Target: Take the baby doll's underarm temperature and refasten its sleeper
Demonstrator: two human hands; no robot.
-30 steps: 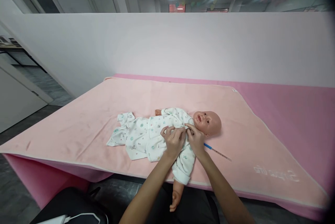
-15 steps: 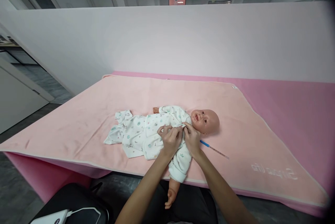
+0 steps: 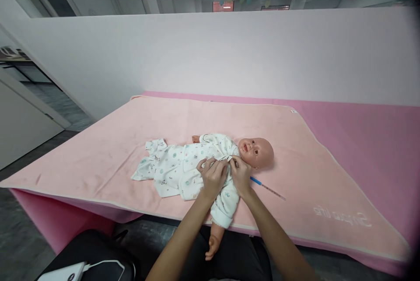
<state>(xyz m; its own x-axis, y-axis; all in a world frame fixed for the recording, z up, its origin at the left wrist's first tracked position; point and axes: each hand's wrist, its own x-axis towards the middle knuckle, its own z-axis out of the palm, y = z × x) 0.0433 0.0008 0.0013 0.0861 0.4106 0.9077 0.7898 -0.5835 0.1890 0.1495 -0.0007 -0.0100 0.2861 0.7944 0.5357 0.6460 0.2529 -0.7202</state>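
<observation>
Doll: plastic baby doll (image 3: 255, 152) in a white printed cotton romper (image 3: 183, 169), lying on its back on the pale pink fleece blanket (image 3: 131, 141), one arm hanging over the near edge.
Left hand (image 3: 213, 177): fingers curled, pinching the romper's front at the chest.
Right hand (image 3: 241, 175): fingers closed on the collar just below the chin.
Thermometer: thin glass thermometer with a blue end (image 3: 267, 187), on the blanket just right of the right hand.

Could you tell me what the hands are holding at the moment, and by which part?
Both the left hand and the right hand pinch the doll's printed white garment at its front opening near the collar.
</observation>
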